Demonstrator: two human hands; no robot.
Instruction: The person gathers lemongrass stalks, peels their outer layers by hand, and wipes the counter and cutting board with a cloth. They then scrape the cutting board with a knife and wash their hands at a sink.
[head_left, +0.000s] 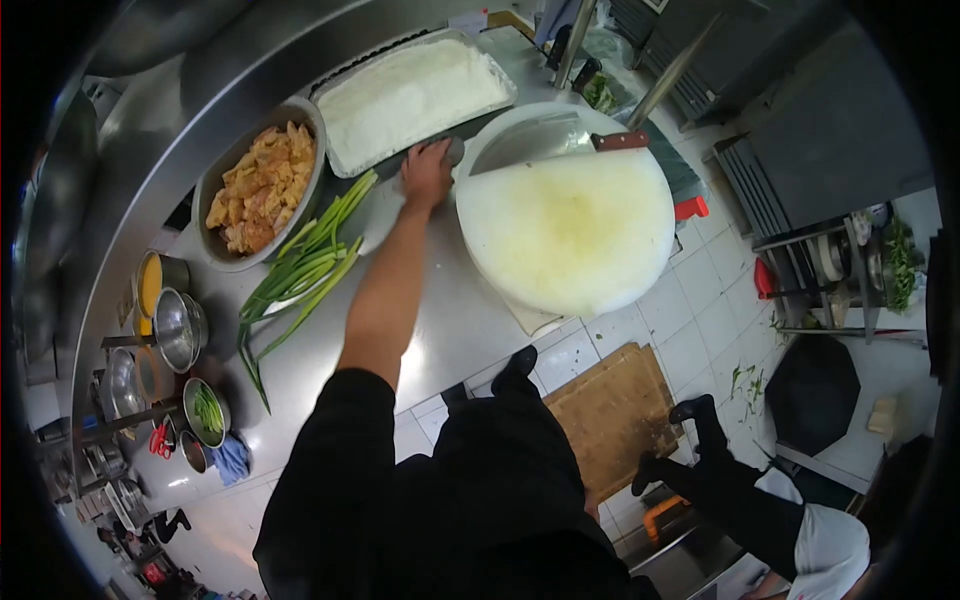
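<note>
My left hand reaches over the steel counter, its fingers curled on a dark grey object with a rounded end. What kind of thing this is I cannot make out. Just beyond lies a tray of white powder. Green onions are spread to the left of my forearm, near a metal bowl of raw, yellowish meat pieces. To the right sits a round white cutting board, with a wide-bladed cleaver across its far side. Only a sliver of my right hand shows beside my dark clothing; its fingers are hidden.
Several metal bowls stand at the counter's left end, near red-handled scissors and a blue cloth. A brown board lies on the tiled floor. Another person is at lower right. Metal posts rise behind the cutting board.
</note>
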